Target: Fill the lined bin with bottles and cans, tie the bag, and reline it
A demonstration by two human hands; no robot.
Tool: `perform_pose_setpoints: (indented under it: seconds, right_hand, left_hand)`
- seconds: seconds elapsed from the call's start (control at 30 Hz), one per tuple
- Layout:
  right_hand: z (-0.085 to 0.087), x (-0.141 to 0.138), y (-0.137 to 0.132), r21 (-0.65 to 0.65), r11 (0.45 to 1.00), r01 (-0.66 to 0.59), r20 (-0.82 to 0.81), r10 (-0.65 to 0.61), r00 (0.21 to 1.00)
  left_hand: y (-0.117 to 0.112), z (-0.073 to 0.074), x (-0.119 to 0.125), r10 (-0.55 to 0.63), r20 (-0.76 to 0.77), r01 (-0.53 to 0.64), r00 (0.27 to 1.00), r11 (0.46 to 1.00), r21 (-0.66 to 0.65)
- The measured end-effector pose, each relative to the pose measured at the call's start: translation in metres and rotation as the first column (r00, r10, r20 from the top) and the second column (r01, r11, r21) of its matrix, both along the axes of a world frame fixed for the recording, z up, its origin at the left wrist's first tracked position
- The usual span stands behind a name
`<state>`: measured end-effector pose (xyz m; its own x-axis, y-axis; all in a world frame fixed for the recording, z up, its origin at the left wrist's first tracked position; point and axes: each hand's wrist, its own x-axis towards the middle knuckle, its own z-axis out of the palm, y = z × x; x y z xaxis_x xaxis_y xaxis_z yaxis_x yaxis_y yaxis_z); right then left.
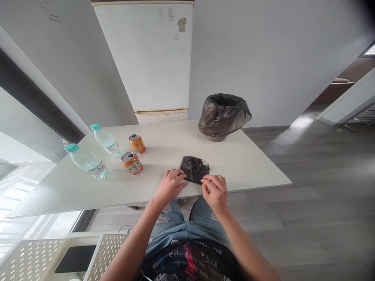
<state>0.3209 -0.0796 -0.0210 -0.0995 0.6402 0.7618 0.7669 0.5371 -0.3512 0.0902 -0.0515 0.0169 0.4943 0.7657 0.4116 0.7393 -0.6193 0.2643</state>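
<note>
A small folded black plastic bag [193, 168] lies flat near the front edge of the white table. My left hand [172, 184] is at the bag's lower left edge, with curved fingers on the plastic and the thumb just below. At the lower right corner, my right hand [215, 191] pinches the bag between thumb and fingertips. Behind it, toward the table's far right, stands a brown bin [215, 138] lined with a black bag [222, 117] folded over its rim.
Two orange drink cans [132, 164] stand left of the bag. Farther left are two clear bottles [88, 162] with teal caps. A white fridge [146, 58] is behind the table [164, 136]. A white perforated basket [32, 257] is at lower left.
</note>
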Motion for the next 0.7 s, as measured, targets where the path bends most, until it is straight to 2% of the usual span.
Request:
perform_pose_setpoints:
  seconds: [0.1,0.2,0.27,0.37,0.5,0.6,0.7]
  right_hand:
    - [0.013,0.013,0.000,-0.096,0.994,-0.052,0.001,0.053,0.999]
    - [0.023,0.017,-0.001,-0.287,0.947,-0.146,0.160,0.198,0.967]
    - [0.022,0.016,-0.002,-0.357,0.916,-0.186,0.290,0.298,0.910]
    - [0.014,0.016,-0.007,-0.343,0.913,-0.223,0.385,0.353,0.853]
    - [0.007,0.018,-0.013,-0.283,0.908,-0.308,0.283,0.386,0.878]
    - [0.010,0.016,-0.013,-0.256,0.895,-0.366,0.108,0.403,0.909]
    - [0.017,0.009,-0.009,-0.229,0.904,-0.360,-0.060,0.356,0.932]
  left_hand:
    - [-0.008,-0.001,-0.008,-0.028,-0.031,0.027,0.999,0.999,-0.037]
    - [-0.012,-0.002,-0.011,-0.056,-0.060,0.049,0.997,0.994,-0.099]
    - [-0.017,-0.001,-0.012,-0.071,-0.083,0.060,0.994,0.990,-0.124]
    - [-0.028,0.003,-0.015,-0.083,-0.118,0.068,0.990,0.989,-0.133]
    - [-0.039,0.007,-0.020,-0.117,-0.126,0.095,0.985,0.982,-0.163]
    - [-0.038,0.010,-0.021,-0.137,-0.019,0.130,0.990,0.970,-0.207]
    - [-0.031,0.017,-0.018,-0.121,0.102,0.143,0.987,0.955,-0.258]
